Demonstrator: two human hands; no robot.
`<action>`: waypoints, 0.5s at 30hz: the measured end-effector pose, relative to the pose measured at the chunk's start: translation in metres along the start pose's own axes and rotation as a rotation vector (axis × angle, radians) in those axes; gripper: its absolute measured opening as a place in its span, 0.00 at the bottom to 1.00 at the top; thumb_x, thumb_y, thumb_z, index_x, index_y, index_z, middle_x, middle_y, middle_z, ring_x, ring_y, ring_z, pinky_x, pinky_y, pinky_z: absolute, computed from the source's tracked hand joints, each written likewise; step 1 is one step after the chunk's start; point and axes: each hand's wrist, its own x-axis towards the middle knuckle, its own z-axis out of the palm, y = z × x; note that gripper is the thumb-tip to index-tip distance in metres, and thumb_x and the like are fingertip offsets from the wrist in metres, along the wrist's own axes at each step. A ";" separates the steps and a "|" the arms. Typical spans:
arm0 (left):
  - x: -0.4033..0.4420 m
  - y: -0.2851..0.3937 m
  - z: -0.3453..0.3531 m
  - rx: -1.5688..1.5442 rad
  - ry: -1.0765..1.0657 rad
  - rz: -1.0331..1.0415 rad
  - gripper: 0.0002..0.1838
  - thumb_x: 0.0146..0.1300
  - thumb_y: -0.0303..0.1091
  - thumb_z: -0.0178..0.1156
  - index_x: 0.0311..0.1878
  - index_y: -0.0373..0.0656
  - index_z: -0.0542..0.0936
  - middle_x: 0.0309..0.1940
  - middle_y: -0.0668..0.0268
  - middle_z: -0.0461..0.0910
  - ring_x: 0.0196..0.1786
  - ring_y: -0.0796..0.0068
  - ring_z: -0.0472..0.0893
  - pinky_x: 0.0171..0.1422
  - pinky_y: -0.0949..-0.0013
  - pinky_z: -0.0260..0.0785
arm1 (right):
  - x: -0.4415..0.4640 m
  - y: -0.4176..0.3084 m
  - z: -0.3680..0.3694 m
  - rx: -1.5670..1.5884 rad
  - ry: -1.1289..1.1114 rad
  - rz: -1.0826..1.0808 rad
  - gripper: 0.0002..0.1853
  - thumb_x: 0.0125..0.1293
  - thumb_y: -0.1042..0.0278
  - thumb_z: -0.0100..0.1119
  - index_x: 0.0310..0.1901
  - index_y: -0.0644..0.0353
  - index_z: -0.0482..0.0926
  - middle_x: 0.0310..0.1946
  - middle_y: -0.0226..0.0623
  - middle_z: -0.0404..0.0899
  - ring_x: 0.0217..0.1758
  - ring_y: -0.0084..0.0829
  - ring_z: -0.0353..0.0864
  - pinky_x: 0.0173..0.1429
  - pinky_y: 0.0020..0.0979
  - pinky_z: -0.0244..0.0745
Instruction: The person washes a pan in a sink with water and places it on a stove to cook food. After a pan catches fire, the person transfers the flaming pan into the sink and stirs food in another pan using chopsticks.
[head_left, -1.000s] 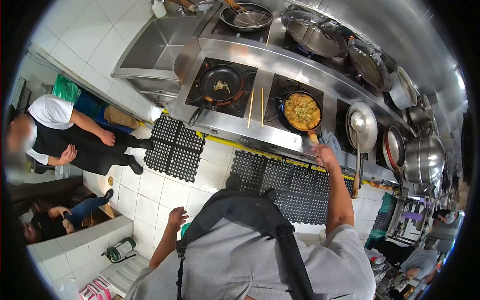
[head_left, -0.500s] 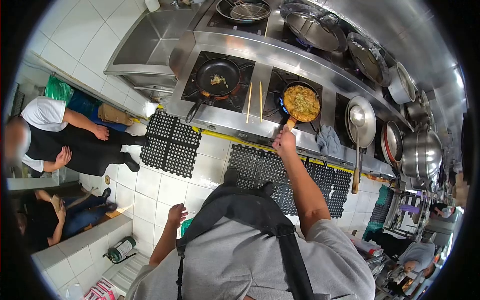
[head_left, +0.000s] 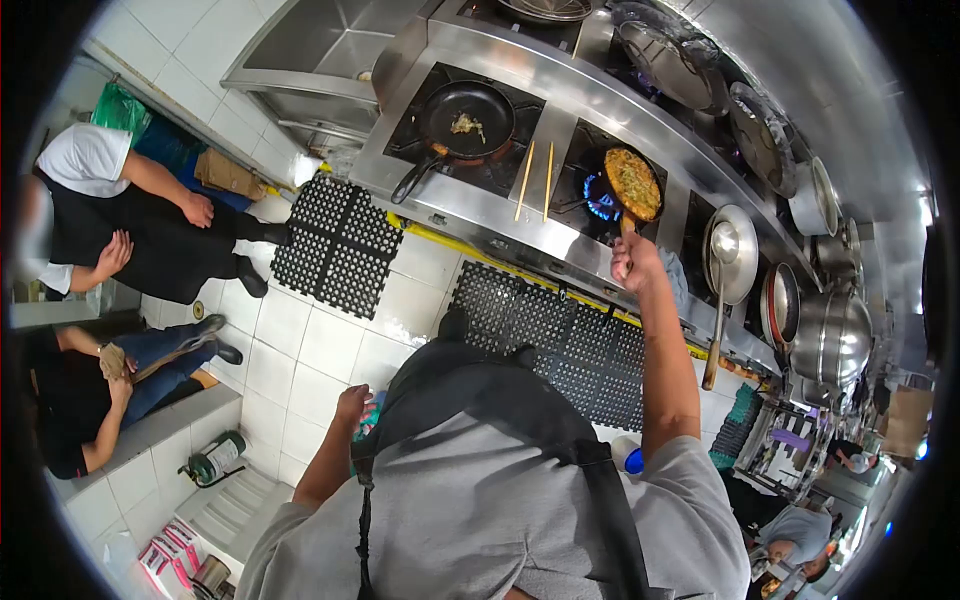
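Observation:
My right hand (head_left: 638, 262) is closed around the wooden handle of a frying pan (head_left: 658, 208). The pan tilts above the right-hand burner, with blue flame (head_left: 601, 199) showing at its left. In it lies a round, browned omelette-like cake (head_left: 632, 184). Beside my apron hangs my left hand (head_left: 353, 407), its fingers loosely bent and partly hidden, with no held object visible; a green and pink thing shows just next to it. A second black frying pan (head_left: 467, 119) sits on the left burner with scraps of food (head_left: 466, 125). Two chopsticks (head_left: 547, 182) lie between the burners.
A grey cloth (head_left: 672, 278) hangs by the stove edge behind my right hand. To the right are a ladle (head_left: 724, 240) in a wok and a large steel pot (head_left: 832, 335). Black rubber mats (head_left: 335, 245) cover the floor; two people sit at left.
My right hand has tilted the frying pan, exposing more burner flame, and the cake leans with it. The whole view has shifted and turned slightly. My left hand stays low at my side.

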 end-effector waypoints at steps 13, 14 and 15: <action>0.005 0.024 0.000 -0.035 0.019 0.087 0.27 0.67 0.48 0.56 0.64 0.41 0.71 0.50 0.61 0.81 0.40 0.71 0.82 0.34 0.69 0.71 | 0.030 0.072 0.002 -0.088 0.077 -0.219 0.21 0.76 0.44 0.43 0.35 0.54 0.67 0.19 0.25 0.63 0.16 0.23 0.59 0.19 0.28 0.57; 0.005 0.024 -0.001 -0.085 0.019 0.049 0.28 0.67 0.48 0.56 0.64 0.41 0.71 0.50 0.61 0.81 0.40 0.71 0.82 0.34 0.69 0.71 | 0.026 0.082 0.002 -0.092 0.083 -0.206 0.21 0.76 0.44 0.43 0.35 0.54 0.67 0.19 0.25 0.63 0.16 0.24 0.59 0.19 0.29 0.57; 0.006 0.024 -0.003 -0.137 0.020 0.009 0.28 0.67 0.48 0.56 0.64 0.41 0.71 0.51 0.61 0.81 0.40 0.71 0.82 0.34 0.69 0.71 | 0.024 0.088 0.003 -0.097 0.088 -0.193 0.21 0.76 0.43 0.43 0.35 0.54 0.67 0.19 0.25 0.62 0.16 0.24 0.59 0.19 0.29 0.57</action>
